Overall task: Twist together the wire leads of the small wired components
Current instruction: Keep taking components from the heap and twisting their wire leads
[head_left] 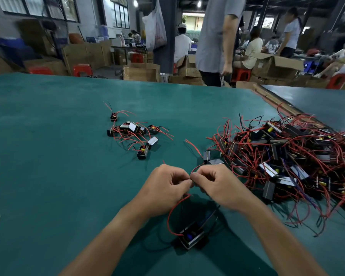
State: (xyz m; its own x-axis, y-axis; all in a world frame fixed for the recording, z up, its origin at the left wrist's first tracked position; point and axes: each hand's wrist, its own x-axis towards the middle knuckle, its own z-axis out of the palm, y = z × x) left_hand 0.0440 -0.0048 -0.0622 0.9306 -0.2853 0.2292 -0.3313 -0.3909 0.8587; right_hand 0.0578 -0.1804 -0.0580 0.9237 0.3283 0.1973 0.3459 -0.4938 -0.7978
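Closest to me, 1 small component [191, 237] lies below my wrists, its red lead [172, 211] looping up to my left hand [163, 188] and right hand [219, 186], both pinching it, fingertips touching. Green table [48, 156] lies bare leftward; about 7 components [133, 134] ahead; an uncountable tangled pile [287, 162] crowds the right edge.
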